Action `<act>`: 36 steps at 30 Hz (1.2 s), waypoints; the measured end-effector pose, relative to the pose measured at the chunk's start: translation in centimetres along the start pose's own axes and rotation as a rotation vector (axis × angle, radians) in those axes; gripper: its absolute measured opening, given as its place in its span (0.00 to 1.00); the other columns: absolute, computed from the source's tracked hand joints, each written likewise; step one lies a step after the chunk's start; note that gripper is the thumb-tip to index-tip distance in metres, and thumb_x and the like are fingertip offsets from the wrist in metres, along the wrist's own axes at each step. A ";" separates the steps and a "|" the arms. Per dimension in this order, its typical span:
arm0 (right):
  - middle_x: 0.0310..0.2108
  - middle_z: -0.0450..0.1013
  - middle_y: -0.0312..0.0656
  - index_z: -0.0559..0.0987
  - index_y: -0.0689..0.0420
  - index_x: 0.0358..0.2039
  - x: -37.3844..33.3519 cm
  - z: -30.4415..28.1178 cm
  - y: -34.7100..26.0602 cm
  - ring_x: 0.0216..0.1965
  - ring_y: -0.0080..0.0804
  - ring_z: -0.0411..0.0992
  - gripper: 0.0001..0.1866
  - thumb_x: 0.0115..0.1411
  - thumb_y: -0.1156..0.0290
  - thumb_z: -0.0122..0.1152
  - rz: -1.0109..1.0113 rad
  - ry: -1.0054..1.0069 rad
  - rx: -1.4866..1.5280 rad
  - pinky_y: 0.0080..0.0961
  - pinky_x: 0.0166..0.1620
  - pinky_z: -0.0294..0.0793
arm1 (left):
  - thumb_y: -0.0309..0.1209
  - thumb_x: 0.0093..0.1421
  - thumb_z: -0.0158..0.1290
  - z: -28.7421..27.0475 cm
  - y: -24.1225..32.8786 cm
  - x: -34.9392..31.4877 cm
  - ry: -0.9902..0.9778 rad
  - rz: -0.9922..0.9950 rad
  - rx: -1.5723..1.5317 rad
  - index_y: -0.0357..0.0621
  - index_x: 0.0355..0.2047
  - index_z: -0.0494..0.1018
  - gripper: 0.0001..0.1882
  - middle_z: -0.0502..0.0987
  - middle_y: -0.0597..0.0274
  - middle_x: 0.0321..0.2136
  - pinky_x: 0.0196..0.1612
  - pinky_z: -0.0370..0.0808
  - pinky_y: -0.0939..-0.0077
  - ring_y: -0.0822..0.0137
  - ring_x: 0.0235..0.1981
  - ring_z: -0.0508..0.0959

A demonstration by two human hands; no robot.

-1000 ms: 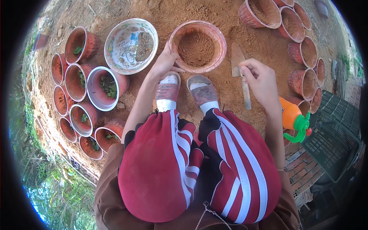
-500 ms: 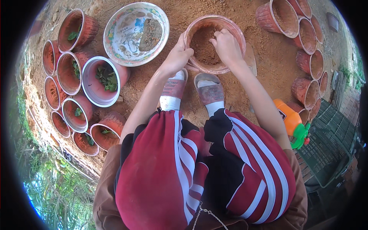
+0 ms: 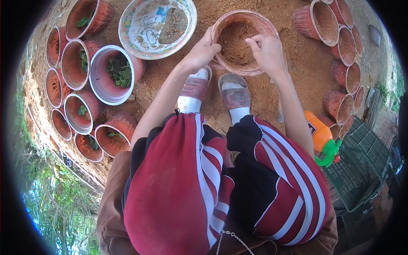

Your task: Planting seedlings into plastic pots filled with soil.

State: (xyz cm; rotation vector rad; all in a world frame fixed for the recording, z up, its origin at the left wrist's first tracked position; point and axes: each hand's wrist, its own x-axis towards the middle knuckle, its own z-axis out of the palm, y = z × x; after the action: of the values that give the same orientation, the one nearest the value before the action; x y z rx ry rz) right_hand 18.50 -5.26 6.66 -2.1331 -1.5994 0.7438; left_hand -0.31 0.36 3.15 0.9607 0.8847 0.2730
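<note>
A reddish-brown plastic flowerpot [image 3: 244, 13] with loose brown soil [image 3: 238, 42] inside sits on the ground beyond my feet. My left hand [image 3: 203, 52] grips its left rim, thumb over the edge and fingers outside. Over the pot's right side is my right hand [image 3: 270, 53], its fingers curled and the thumb pressed to the index finger above the soil. Whatever those fingers may hold cannot be made out. Left of the pot stands a wide white basin [image 3: 136, 32] with a patterned rim and a heap of greyish soil [image 3: 173, 26].
Several reddish pots [image 3: 72, 63], some with green leaves, crowd the left, beside a larger white-rimmed pot [image 3: 97, 70] of leafy cuttings. More pots [image 3: 302, 22] line the right. An orange bottle with a green top [image 3: 318, 131] and a dark green crate [image 3: 361, 144] stand near my right knee.
My right hand has drawn back from the middle of the soil toward the pot's right side, its fingers lifted. My left hand keeps its grip on the rim. The whole view has shifted slightly.
</note>
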 end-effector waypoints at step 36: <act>0.30 0.75 0.59 0.79 0.66 0.28 0.5 2.2 1.9 0.36 0.52 0.76 0.09 0.49 0.72 0.62 -0.176 -0.356 -0.487 0.42 0.41 0.77 | 0.21 0.58 0.41 -0.1 0.1 0.4 -0.040 -0.009 0.023 0.52 0.66 0.42 0.37 0.63 0.54 0.54 0.38 0.84 0.65 0.62 0.43 0.77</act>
State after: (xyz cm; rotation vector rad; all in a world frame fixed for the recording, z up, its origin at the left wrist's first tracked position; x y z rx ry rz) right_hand 18.68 -5.38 3.72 -2.2185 -2.3249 0.7680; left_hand -0.13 0.76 2.99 0.9804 0.8571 0.2353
